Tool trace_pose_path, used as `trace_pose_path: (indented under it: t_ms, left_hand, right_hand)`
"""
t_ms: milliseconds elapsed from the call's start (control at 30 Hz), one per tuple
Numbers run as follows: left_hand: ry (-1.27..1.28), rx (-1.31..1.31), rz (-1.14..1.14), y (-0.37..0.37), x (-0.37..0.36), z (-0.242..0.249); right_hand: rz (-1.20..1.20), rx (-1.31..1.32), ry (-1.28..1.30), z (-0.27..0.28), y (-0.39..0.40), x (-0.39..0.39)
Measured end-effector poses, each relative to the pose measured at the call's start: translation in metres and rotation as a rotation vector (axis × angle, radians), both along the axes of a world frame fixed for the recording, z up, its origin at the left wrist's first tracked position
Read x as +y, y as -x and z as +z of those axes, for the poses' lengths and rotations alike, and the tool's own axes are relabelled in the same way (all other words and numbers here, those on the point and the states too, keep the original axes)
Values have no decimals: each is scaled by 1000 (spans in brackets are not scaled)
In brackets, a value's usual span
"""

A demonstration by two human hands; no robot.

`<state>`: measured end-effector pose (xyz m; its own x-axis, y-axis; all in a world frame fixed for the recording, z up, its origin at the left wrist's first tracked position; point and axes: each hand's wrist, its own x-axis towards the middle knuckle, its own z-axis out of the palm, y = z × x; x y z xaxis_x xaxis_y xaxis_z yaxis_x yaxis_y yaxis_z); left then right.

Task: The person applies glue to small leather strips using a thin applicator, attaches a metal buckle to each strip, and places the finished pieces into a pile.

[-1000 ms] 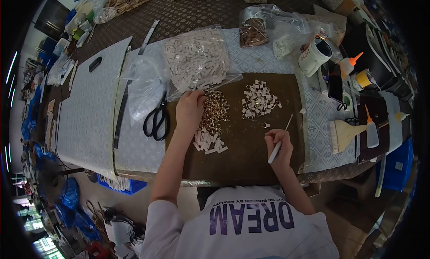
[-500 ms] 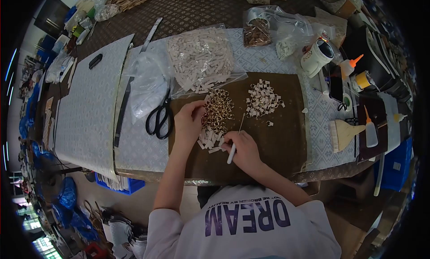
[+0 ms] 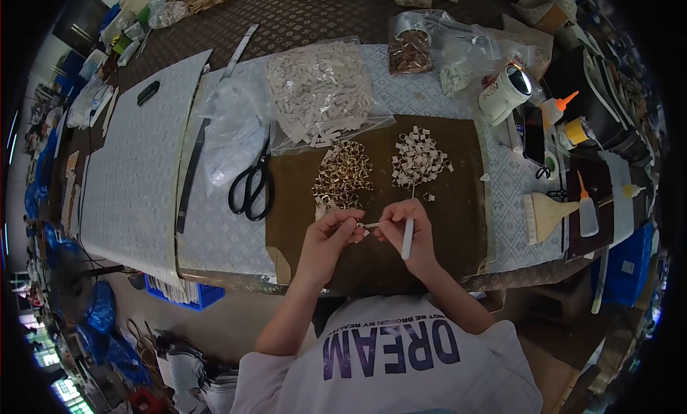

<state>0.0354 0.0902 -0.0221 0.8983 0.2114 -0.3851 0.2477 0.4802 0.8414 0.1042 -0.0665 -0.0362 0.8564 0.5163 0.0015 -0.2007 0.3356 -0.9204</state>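
Note:
My left hand [image 3: 323,244] is closed in a pinch on what looks like a small gold metal ring, mostly covered by the fingertips. Facing it, my right hand [image 3: 416,235] pinches a small pale strip [image 3: 371,226] that reaches to the left fingertips. Within the right hand also rests a white-handled awl [image 3: 408,239], its thin metal tip pointing away from me. Just beyond the left hand lies a pile of gold rings [image 3: 345,169]. To its right is a heap of pale strips looped through rings [image 3: 419,158].
A clear bag of pale strips [image 3: 318,88] lies behind the brown mat [image 3: 458,221]. Black-handled scissors [image 3: 250,188] are on the left. Rightward stand a white can [image 3: 504,95], a wide brush [image 3: 547,217] and a glue bottle [image 3: 587,215].
My left hand has left the ring pile and come nearer to me. My right hand has moved right with the awl, and the two hands now meet at the small strip.

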Motion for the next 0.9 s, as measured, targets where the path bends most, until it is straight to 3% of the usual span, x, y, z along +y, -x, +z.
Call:
trace_pose_path:
  t_ms: [133,233,333,533,633,733,900]
  left_hand:
    - [116,1,-18,1,-13,0]
    - [2,-55,-33,1,-17,-5]
    - [-74,-99,-75,2,-23,-4]
    - [-140,-76,-70,-1,-33,1]
    - [-194,-122,-43,-2,-39,-2]
    - [-397,-94,-19,-1,-43,-5]
    - [-334,-120,42,1,-51,-9]
  right_hand:
    - [-14,-3,-14,-1,0,-4]
    - [-4,-24,35,-1,0,-11]
    - [22,201,-6,10,2,-13]
    - [29,22,58,-1,-2,-20]
    - [52,216,7,10,-1,-21]
    - [42,4,89,5,0,-23]
    - [49,0,240,-1,4,-26]
